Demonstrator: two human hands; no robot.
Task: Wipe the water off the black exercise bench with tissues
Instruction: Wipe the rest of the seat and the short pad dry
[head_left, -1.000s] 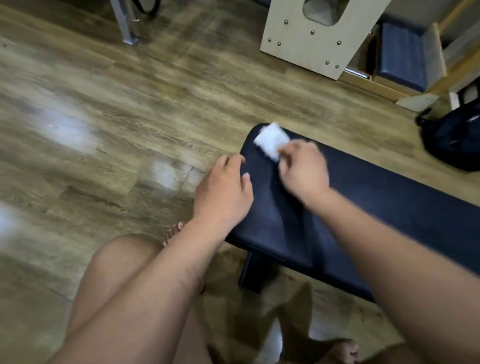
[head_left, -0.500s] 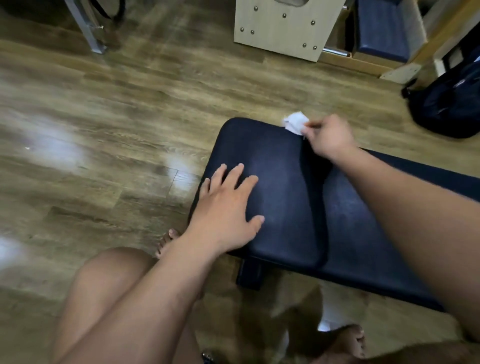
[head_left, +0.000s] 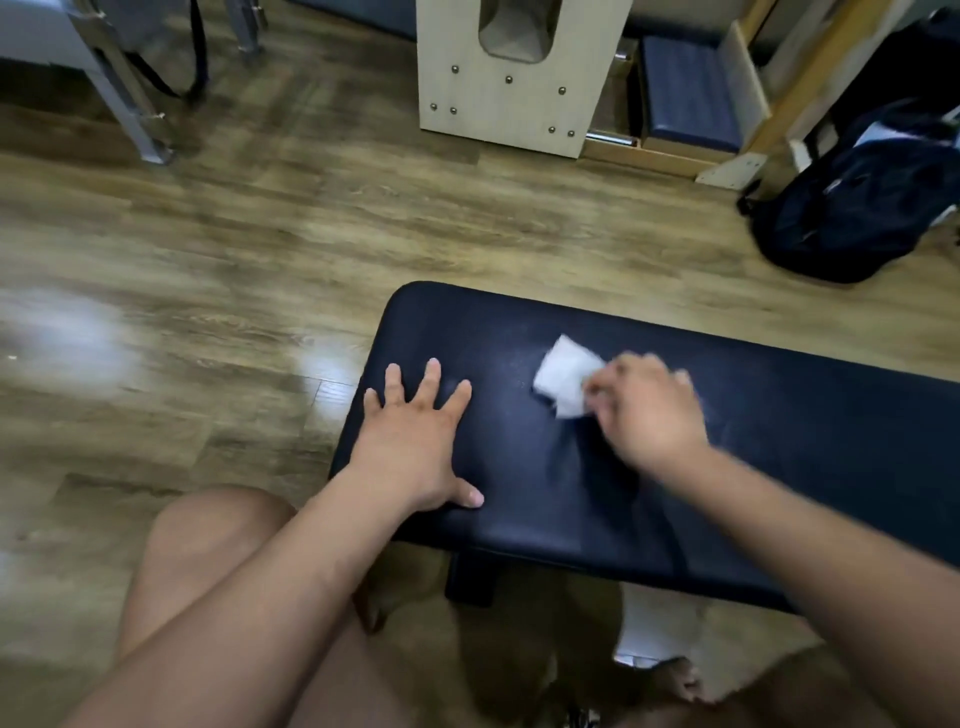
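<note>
Black exercise bench (head_left: 779, 415): wiping under way, remaining water seemingly faint, blur obscures it. Right hand (head_left: 649, 415) pinches tissue (head_left: 563, 382); left hand (head_left: 415, 441) flat, spread.

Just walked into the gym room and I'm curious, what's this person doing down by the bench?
A person is wiping a black exercise bench with a white tissue. The right hand grips the tissue and presses it on the pad near the middle. The left hand lies flat, fingers spread, at the bench's end, apparently to brace it. The right hand is blurred, so it seems mid-stroke. Any remaining water is hard to make out.
</note>
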